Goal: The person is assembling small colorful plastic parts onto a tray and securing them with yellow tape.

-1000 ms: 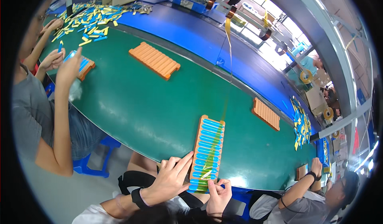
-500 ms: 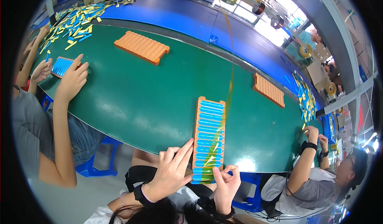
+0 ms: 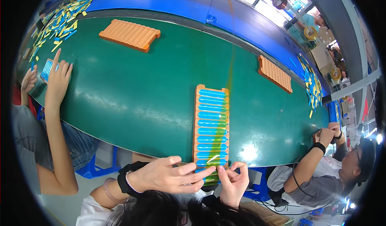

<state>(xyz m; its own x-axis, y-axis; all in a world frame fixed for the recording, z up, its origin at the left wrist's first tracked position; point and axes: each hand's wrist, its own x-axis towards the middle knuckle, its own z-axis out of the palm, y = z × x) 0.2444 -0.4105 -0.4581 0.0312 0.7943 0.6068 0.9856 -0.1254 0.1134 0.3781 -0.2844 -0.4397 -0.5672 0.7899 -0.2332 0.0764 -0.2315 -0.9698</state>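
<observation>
In front of me, an orange grooved tray point(image 3: 200, 88) holds a row of blue rounded strips point(image 3: 212, 115), one per groove. A translucent yellow tape point(image 3: 230, 75) hangs down from above and lies along the tray's right half, wrinkled near the close end. My left hand point(image 3: 167, 175) reaches in from the left with fingers stretched out, the fingertips on the tape and strips at the near end. At the lower right corner, my right hand point(image 3: 233, 181) is closed, thumb and finger pinching the tape's edge. My hands partly hide the nearest strips.
Two other orange grooved trays lie on the green table, one far left point(image 3: 129, 35) and one far right point(image 3: 275, 74). Piles of blue and yellow strips lie at left point(image 3: 60, 22) and right point(image 3: 313, 79). Co-workers' hands are busy at left point(image 3: 58, 79) and right point(image 3: 327, 133). A blue conveyor point(image 3: 169, 4) runs behind.
My left hand has moved from the tray's left side rightward across its near end onto the tape. My right hand stays at the near right corner. The view has shifted slightly.
</observation>
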